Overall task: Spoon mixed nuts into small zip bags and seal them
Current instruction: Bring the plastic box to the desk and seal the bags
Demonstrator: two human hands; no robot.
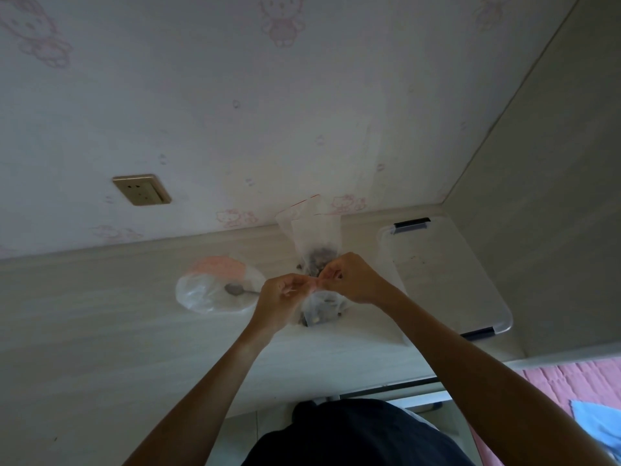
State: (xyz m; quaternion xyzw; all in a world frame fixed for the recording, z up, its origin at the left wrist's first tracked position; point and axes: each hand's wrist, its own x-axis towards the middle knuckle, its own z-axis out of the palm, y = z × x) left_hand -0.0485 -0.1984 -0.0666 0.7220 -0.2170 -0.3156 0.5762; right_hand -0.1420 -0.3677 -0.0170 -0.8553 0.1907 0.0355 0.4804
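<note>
Overall, a pale wood-grain desk top runs across mid-frame, backed by a wall w/ faint pink cartoon-cat wallpaper filling the upper half; a pale side panel closes the desk at the right. One gold-coloured wall socket sits left of centre, just above the desk edge. Lower right corner: pink fabric and a bit of blue cloth, below desk level. At centre, two hands meet over one small zip bag of mixed nuts resting on the desk; left hand and right hand both have fingers curled, pinching the bag's top strip between them, fingertips nearly touching each other. Behind them, further up frame, approx. two more small zip bags stand against the wall w/ nuts in the bottoms, red strip at top; the right hand hides their lower right part. Left of centre lies one crumpled clear plastic bag w/ a pink patch, and one metal spoon lies on it, handle end hidden by the left hand. At right, one clear plastic lid w/ two dark clips lies flat on the desk; the right forearm crosses its near corner. Bottom centre, dark clothing of the person.
</note>
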